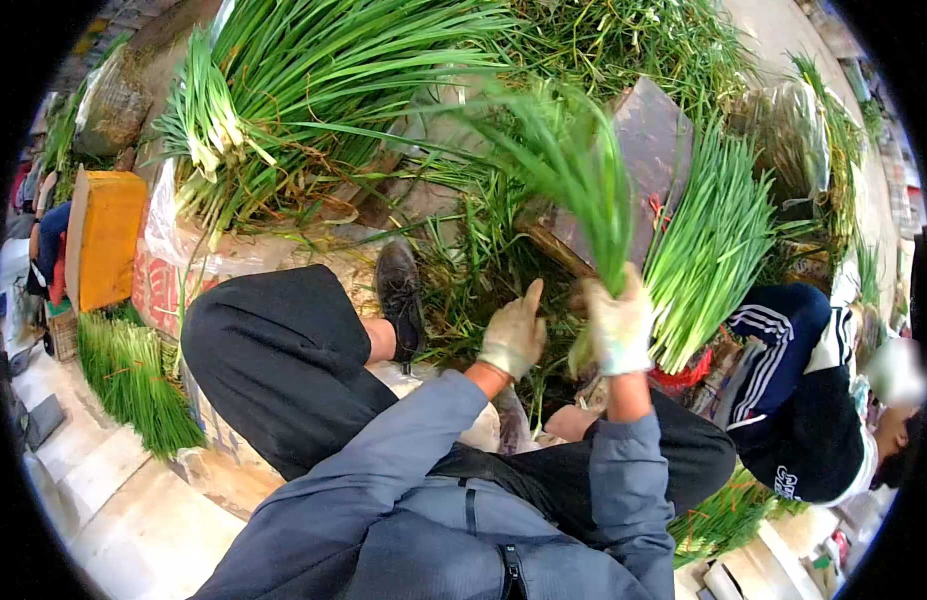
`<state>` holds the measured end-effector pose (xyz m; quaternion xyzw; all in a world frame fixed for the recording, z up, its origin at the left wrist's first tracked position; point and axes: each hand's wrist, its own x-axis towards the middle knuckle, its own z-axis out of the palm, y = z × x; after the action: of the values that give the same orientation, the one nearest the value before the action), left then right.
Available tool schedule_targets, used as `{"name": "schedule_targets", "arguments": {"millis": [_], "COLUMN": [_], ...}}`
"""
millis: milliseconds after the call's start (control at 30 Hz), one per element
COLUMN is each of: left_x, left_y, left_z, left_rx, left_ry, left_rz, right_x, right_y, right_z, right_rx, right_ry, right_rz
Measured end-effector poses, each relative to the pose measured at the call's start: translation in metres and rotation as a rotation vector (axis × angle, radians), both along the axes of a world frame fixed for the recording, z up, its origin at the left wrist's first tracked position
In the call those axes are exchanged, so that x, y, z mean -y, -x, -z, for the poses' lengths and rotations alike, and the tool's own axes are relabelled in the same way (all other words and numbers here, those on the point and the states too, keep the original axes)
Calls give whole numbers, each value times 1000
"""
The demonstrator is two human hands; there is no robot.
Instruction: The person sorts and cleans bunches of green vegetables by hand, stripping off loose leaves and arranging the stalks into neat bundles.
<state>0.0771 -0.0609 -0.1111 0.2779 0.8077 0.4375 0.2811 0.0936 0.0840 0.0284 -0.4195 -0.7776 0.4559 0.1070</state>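
My right hand [620, 322], in a pale work glove, is closed round a bunch of long green leafy stalks [594, 190]; their tops fan up and left, blurred by motion. Just left of it, my left hand [516, 330], gloved too, has its index finger stretched out and holds nothing that I can make out. Beside my right hand, a bundle of trimmed green stalks [709, 250] leans against a dark board [656, 165]. Loose leaves and scraps [464, 290] lie below and between my hands.
A large pile of green stalks [334, 90] lies at the upper left, another heap [624, 40] at the top. An orange wooden stool [109, 240] stands at the left, above more bundled stalks [144, 385]. Another person [809, 400] sits close at the right.
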Motion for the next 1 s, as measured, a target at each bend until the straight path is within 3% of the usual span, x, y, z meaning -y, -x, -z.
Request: {"name": "schedule_targets", "arguments": {"millis": [33, 67, 133, 267, 333, 367, 467, 600, 667, 700, 833, 900, 1000], "left_x": [8, 14, 9, -3, -11, -20, -50, -65, -49, -38, 36, 51, 15], "left_y": [-11, -16, 19, 80, 103, 107, 94, 101, 121, 132, 230, 261, 251], "left_z": [40, 62, 49, 65, 79, 86, 97, 116, 136, 144, 267, 259, 119], "left_rx": [-59, -123, 317, -35, -7, -158, -281, -149, 65, -45, 16, -112, -182], "left_ry": [235, 469, 685, 720, 749, 751, 758, 878, 736, 582, -215, -204, 121], "left_rz": [66, 137, -137, -583, -565, -531, -264, -231, -448, -535, -867, -891, -848], "right_x": [-6, -24, -40, -37, -46, -46, -50, -50, -54, -55, -54, -53, -50], "right_y": [-2, -19, -36, -49, -64, -64, -66, -61, -66, -69, -76, -78, -77], "right_z": [-31, -24, -60, -121, -127, -128, -119, -121, -122, -122, -127, -131, -138], "right_rx": [48, -36, -28, -156, -126, -169, -219, -210, -227, -245, -261, -255, -244], "right_ry": [60, 50, 72, 246, 231, 255, 267, 281, 295, 306, 329, 339, 349], "right_rz": [76, 120, 131, 312, 268, 310, 309, 266, 267, 269, 323, 317, 312]}}
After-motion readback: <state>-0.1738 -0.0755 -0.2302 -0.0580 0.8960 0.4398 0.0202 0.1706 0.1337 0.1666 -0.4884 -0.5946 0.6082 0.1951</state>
